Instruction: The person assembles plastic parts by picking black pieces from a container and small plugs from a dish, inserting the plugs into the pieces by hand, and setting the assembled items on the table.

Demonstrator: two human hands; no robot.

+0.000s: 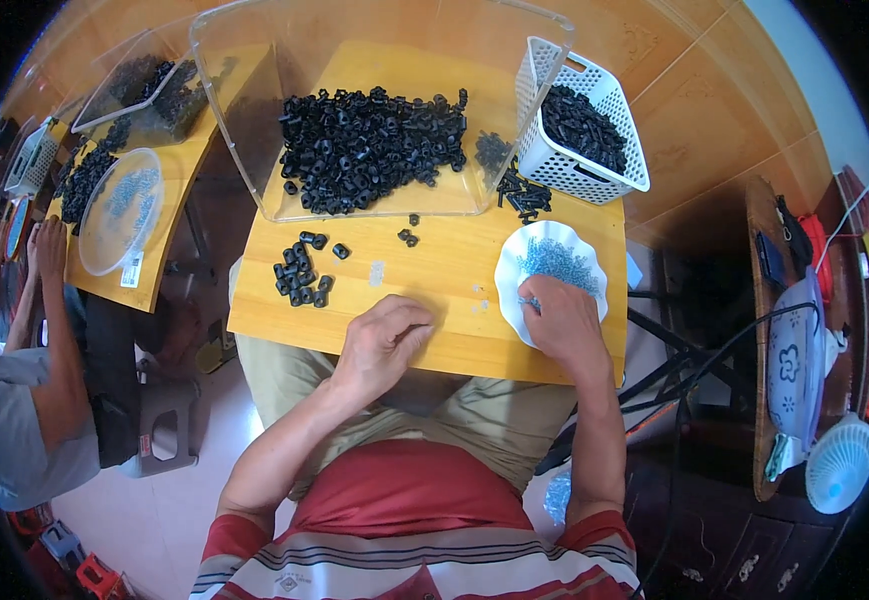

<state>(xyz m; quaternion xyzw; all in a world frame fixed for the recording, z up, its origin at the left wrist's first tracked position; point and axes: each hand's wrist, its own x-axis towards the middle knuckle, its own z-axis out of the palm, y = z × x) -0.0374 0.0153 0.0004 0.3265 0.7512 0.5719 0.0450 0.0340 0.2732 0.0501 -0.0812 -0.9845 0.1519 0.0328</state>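
Note:
My right hand point(566, 322) reaches into a white scalloped bowl point(512, 318) at the table's right, its fingers bunched against a heap of tiny clear-blue pieces point(562, 262). Whatever they pinch is hidden. Over the table's front edge is my left hand point(384, 345), thumb and fingers pressed together; I cannot make out anything between them. Beyond it, to the left, a small group of black barrel-shaped plastic parts point(299, 272) lies on the wooden table point(434, 320). A few single black parts point(408, 237) lie near the middle.
A clear plastic bin point(394, 212) behind holds a heap of black parts point(364, 150). Right of it stands a white perforated basket point(584, 185) of black pieces, with loose black strips point(524, 195) beside it. A co-worker's hands point(49, 250) are at another table point(144, 275) on the left.

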